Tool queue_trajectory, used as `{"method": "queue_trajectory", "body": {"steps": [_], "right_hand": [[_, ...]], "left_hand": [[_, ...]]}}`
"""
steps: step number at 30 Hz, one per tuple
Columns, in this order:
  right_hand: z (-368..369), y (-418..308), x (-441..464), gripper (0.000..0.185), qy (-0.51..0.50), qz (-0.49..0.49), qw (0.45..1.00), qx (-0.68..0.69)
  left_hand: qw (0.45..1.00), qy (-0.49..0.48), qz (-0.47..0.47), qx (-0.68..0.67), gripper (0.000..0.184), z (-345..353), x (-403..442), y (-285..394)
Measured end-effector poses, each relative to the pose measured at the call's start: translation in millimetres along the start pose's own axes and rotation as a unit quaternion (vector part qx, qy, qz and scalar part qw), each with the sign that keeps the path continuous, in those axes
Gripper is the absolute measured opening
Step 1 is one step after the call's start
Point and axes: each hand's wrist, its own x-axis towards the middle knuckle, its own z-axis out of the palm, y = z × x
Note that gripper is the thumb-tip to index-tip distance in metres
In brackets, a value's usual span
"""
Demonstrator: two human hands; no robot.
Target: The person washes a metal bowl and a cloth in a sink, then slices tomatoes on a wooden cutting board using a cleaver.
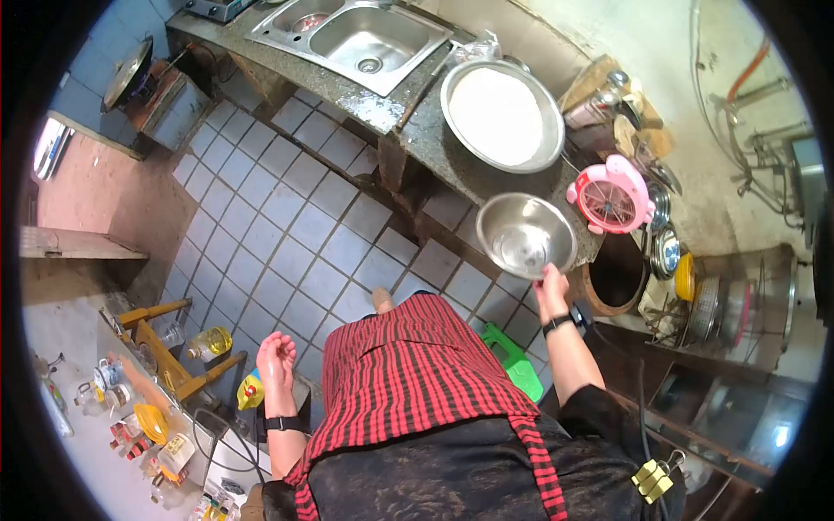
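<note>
My right hand (551, 293) grips the near rim of a shiny stainless steel bowl (514, 221). The bowl is held tilted at the counter's edge, and its inside shows bare metal. Just beyond it on the counter stands a large metal basin (554, 139) filled with a white, powdery or grainy mass (495, 113). My left hand (276, 361) hangs at my left side with nothing in it, its fingers loosely curled. Near that hand is a yellow and blue bottle or pack (250, 391), partly hidden.
A sink (382, 39) is set in the stone counter (347, 97). A pink fan (611, 198) stands right of the bowl, above a dark-mouthed jar (593, 282). An oil bottle (210, 344) is by a wooden stool (178, 373). A green container (514, 363) sits by my legs.
</note>
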Motion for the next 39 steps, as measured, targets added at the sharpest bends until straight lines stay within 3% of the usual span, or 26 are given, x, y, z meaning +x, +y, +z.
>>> {"method": "queue_trajectory", "body": {"steps": [2, 3, 6, 8, 9, 10, 11, 12, 13, 14, 15, 16, 17, 19, 24, 28, 30, 32, 33, 34, 36, 38, 39], "right_hand": [[8.2, -20.5, -32.8, 0.007, -0.007, -0.057, 0.995, -0.086], [10.8, -30.7, -29.4, 0.013, -0.067, -0.054, 0.987, -0.137], [79.2, -67.7, -33.7, 0.001, -0.153, -0.065, 0.972, -0.167], [150.1, -94.1, -29.9, 0.004, -0.205, -0.169, 0.947, -0.178], [187.6, -98.1, 0.2, 0.009, -0.243, -0.334, 0.890, -0.195], [226.1, -123.5, -0.3, 0.015, -0.289, -0.336, 0.874, -0.198], [265.7, -157.3, -39.0, 0.020, -0.289, -0.359, 0.838, -0.291], [309.4, -161.6, 8.6, 0.021, -0.372, -0.478, 0.767, -0.212], [345.2, -184.2, -25.5, 0.009, -0.357, -0.673, 0.588, -0.270], [381.4, -208.4, -63.4, 0.006, -0.277, -0.839, 0.391, -0.258], [424.8, -215.4, -35.7, 0.018, -0.253, -0.865, 0.361, -0.241], [451.3, -228.8, -54.0, 0.018, -0.279, -0.857, 0.332, -0.280], [486.8, -236.4, -65.7, 0.018, -0.200, -0.927, 0.225, -0.223], [524.9, -235.7, -112.2, 0.018, -0.187, -0.939, 0.201, -0.206], [509.6, -170.1, -255.8, 0.019, -0.258, -0.927, 0.184, -0.201], [416.3, -38.6, -363.4, 0.014, -0.465, -0.860, 0.147, -0.149], [324.3, 29.9, -425.9, 0.008, -0.717, -0.648, 0.230, -0.113], [237.8, 64.1, -477.9, 0.010, -0.831, -0.452, 0.276, -0.166], [211.6, 131.1, -475.5, 0.018, -0.900, -0.245, 0.244, -0.266], [154.1, 156.5, -498.3, 0.026, -0.906, -0.141, 0.252, -0.310], [65.4, 219.0, -517.9, 0.027, -0.903, -0.027, 0.206, -0.377], [-28.2, 248.1, -535.5, 0.029, -0.890, 0.034, 0.131, -0.435], [-71.8, 246.5, -546.5, 0.030, -0.887, 0.031, 0.091, -0.452]], "left_hand": [[1.000, 0.014, 0.000, -0.018, 0.018, 9.5, 15.8, 3.6], [0.999, 0.017, -0.011, -0.025, 0.018, 16.9, 18.7, 3.7], [0.996, 0.056, -0.019, -0.068, 0.018, 38.1, 17.2, 0.1], [0.994, 0.024, -0.008, -0.103, 0.020, 48.9, 9.5, -3.1], [0.994, 0.037, -0.001, -0.105, 0.020, 55.3, 3.0, -4.2], [0.992, 0.061, 0.004, -0.109, 0.020, 58.1, -7.8, -6.0], [0.989, 0.077, 0.010, -0.126, 0.018, 59.4, -21.3, -10.0], [0.984, 0.101, 0.017, -0.148, 0.017, 58.5, -32.8, -15.3], [0.979, 0.123, 0.024, -0.160, 0.016, 53.7, -41.2, -27.6], [0.974, 0.147, 0.028, -0.172, 0.015, 48.1, -51.0, -39.7], [0.961, 0.188, 0.031, -0.198, 0.014, 47.0, -66.9, -46.1], [0.949, 0.224, 0.033, -0.221, 0.014, 44.9, -81.9, -53.6], [0.935, 0.256, 0.037, -0.242, 0.013, 38.8, -94.4, -67.2], [0.911, 0.301, 0.034, -0.281, 0.012, 28.4, -120.4, -94.9], [0.853, 0.360, 0.070, -0.371, 0.011, 15.5, -186.8, -159.6], [0.826, 0.391, 0.115, -0.389, 0.011, -7.9, -239.2, -214.6], [0.825, 0.390, 0.124, -0.390, 0.015, -25.4, -270.7, -241.1], [0.830, 0.370, 0.130, -0.398, 0.029, -42.4, -308.5, -260.8], [0.823, 0.336, 0.142, -0.435, 0.053, -38.9, -358.1, -254.3], [0.812, 0.344, 0.148, -0.447, 0.053, -43.7, -379.7, -258.5], [0.791, 0.341, 0.172, -0.479, 0.074, -50.0, -420.1, -282.2], [0.766, 0.351, 0.211, -0.495, 0.077, -55.2, -452.7, -315.6], [0.702, 0.367, 0.279, -0.542, 0.068, -57.9, -467.6, -328.5]]}}
